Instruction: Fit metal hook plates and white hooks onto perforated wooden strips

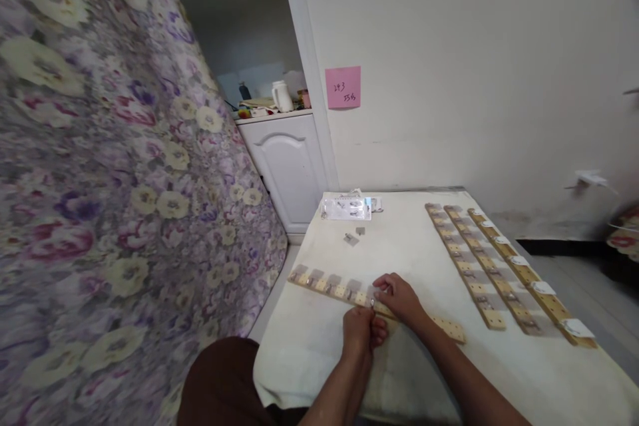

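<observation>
A long wooden strip with holes (452, 329) lies slantwise across the near half of the table. Along its left part sit several small clear plastic squares (354, 285), each with a small shiny metal piece. My left hand (360, 331) is at the strip's near edge, fingers curled and pinched close to a tiny metal piece (372, 303); what its fingertips hold is too small to make out. From the right, my right hand (398, 296) reaches over the strip, thumb and bent forefinger closed on the edge of a clear plastic square. Its palm hides part of the strip.
Three more wooden strips (492, 319) lie at the right, one bearing white pieces (543, 287). Toward the back are a clear plastic package (346, 208) and two small loose pieces (351, 239). A floral curtain (124, 200) hangs at the left; a wall (424, 113) stands behind the table.
</observation>
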A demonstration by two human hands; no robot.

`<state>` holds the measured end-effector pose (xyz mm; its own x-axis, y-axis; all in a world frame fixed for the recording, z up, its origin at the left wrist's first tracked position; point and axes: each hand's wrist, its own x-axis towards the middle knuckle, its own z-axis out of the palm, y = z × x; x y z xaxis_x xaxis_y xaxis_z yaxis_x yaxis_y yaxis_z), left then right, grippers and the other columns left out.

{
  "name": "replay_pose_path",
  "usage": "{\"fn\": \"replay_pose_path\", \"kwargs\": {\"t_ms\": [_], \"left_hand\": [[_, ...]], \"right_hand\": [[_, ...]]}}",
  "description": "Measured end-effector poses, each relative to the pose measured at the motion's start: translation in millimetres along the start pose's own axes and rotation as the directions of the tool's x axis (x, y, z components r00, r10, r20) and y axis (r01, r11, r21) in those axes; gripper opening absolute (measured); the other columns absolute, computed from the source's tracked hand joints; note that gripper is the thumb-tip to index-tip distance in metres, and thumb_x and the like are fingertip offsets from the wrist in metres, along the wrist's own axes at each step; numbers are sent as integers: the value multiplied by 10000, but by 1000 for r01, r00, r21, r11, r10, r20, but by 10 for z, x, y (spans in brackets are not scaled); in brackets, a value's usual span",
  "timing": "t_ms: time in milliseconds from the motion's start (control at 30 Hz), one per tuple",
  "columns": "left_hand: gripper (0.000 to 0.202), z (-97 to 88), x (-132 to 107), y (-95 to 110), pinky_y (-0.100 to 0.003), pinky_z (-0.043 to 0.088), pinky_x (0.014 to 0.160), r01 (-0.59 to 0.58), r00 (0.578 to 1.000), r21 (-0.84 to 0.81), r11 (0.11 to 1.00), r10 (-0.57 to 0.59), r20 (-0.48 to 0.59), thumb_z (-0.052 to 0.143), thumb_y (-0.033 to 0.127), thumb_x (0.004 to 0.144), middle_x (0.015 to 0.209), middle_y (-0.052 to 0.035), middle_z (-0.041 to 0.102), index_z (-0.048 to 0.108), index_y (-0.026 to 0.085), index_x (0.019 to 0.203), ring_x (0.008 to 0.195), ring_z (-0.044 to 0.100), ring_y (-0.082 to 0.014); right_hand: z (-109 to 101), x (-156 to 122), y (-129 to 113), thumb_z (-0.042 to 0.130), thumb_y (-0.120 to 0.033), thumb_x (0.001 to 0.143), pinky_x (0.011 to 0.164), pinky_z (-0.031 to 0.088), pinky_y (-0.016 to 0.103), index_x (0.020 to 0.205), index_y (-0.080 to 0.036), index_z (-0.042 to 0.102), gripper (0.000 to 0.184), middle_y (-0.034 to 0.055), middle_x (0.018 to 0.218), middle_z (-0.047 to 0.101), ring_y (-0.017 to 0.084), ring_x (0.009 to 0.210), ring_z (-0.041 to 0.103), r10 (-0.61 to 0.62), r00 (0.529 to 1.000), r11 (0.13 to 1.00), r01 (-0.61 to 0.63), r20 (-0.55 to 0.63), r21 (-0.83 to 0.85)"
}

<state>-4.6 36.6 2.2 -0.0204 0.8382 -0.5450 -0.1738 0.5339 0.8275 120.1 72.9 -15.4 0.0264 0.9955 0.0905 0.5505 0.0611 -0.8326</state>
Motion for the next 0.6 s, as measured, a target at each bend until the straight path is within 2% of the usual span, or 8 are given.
{"fn": "replay_pose_path", "kwargs": {"t_ms": [600], "left_hand": [[136,6,-4,-1,-163,292,321,-9,1000,21,1000,9,3,475,126,733,418,2,580,506,154,603,294,459,-68]], "right_hand": [[12,-41,-2,648,-244,636,683,416,257,819,-211,635,186,2,833,557,149,745,544,0,1000,999,-1,-9,-46]]}}
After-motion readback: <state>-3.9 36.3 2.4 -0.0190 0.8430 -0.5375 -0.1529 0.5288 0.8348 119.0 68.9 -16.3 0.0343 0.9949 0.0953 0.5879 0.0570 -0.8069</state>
